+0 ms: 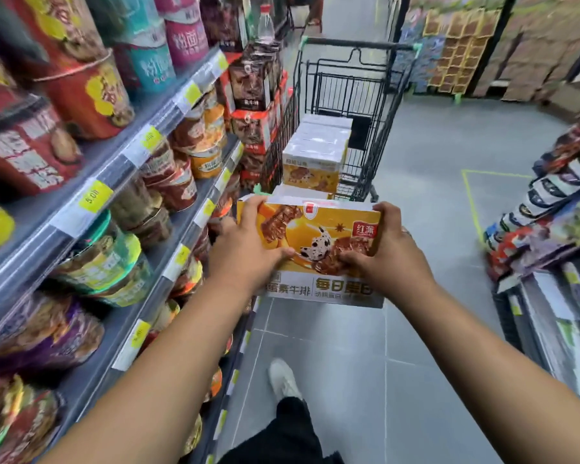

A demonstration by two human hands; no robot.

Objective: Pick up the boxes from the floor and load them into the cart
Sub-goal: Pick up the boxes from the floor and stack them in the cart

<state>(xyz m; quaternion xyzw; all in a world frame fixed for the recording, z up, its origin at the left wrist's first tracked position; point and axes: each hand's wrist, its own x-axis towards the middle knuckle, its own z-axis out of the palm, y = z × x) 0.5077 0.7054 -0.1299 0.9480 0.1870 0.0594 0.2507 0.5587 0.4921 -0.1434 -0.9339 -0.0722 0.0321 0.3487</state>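
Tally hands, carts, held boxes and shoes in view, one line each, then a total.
Hands: 2 (left hand, right hand)
Cart: 1
Held box: 1
Shoe: 1
Total: 5

1. Grey tiled floor [416,329]: black wire cart [359,45] stands on it, far centre; yellow tape [471,202] stuck on it, right.
2. Cart holds stacked boxes [315,145].
3. Left shelves [121,172]: rows of food tubs [94,95], yellow price tags [93,196] on the edges.
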